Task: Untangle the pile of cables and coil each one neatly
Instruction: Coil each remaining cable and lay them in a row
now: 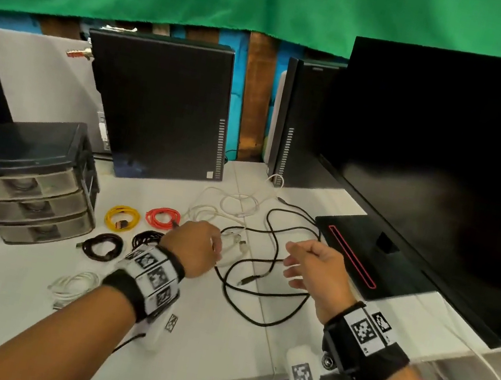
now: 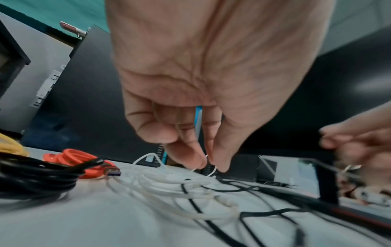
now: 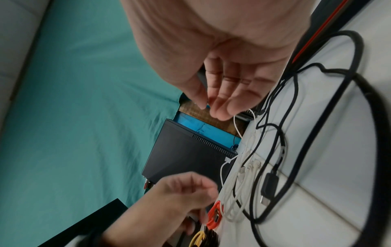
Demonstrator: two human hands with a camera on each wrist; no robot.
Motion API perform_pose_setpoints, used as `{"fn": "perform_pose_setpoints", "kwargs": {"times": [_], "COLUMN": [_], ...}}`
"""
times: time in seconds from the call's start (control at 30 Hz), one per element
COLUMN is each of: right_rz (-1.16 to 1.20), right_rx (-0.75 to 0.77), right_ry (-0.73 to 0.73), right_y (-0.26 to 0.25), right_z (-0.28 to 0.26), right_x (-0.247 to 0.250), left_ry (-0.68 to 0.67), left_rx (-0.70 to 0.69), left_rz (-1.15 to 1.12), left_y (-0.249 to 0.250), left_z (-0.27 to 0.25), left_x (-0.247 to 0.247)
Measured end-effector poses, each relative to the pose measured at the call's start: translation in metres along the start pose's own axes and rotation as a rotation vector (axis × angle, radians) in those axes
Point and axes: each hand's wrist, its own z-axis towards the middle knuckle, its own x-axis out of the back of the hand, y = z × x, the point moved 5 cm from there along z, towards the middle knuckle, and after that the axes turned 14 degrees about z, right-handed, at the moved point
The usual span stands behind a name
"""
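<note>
Your left hand (image 2: 203,80) pinches a thin white cable (image 2: 169,182) between thumb and fingertips, just above the white desk (image 1: 4,307). Your right hand (image 1: 317,268) hovers over the loose black cable (image 1: 261,292), fingers loosely curled, holding nothing. White and black strands cross between your hands. Coiled orange cable (image 1: 163,217), yellow cable (image 1: 122,218) and two black coils (image 1: 102,245) lie left, beside the drawer unit (image 1: 33,181).

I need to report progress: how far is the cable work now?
Done: yellow coil, red coil, two black coils and a white coil lie apart. In hand: the left hand pinches a white cable. Left: that cable and the loose black cable; the right hand holds nothing.
</note>
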Motion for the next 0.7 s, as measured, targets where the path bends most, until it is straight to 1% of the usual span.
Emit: {"fn": "perform_pose_setpoints", "kwargs": {"times": [0.13,0.23,0.3,0.4,0.47,0.53,0.57,0.63,0.67,0.7], "right_rz": [-0.011,-0.002,-0.004,-0.008,-0.006,-0.031,-0.068,-0.189,-0.232,-0.225], "right_rx": [-0.004,0.003,-0.002,-0.014,-0.014,0.002,0.024,0.112,0.159,0.19], "right_ry": [-0.018,-0.033,-0.041,-0.056,-0.062,-0.076,-0.085,-0.132,-0.18,-0.238], "right_y": [0.004,0.005,0.007,0.011,0.011,0.008,0.006,-0.006,-0.013,-0.02], "right_z": [0.0,0.0,0.0,-0.001,-0.003,-0.004,-0.004,-0.007,-0.008,-0.01], "right_x": [-0.005,-0.008,-0.01,-0.011,-0.012,-0.014,-0.016,-0.024,-0.031,-0.039], "left_ry": [0.066,0.085,0.06,0.004,-0.022,-0.013,0.008,0.082,0.105,0.107], "left_rx": [0.072,0.088,0.079,0.065,0.085,0.103,0.095,0.011,-0.048,-0.115], "left_rz": [0.043,0.09,0.142,0.293,0.287,0.147,0.015,-0.348,-0.532,-0.687], "left_y": [0.001,0.008,0.016,0.027,0.028,0.029,0.031,0.042,0.049,0.056], "left_z": [0.04,0.053,0.056,0.056,0.056,0.055,0.054,0.043,0.033,0.022], "left_x": [0.001,-0.004,-0.014,-0.025,-0.026,-0.018,-0.008,0.019,0.037,0.055]}}
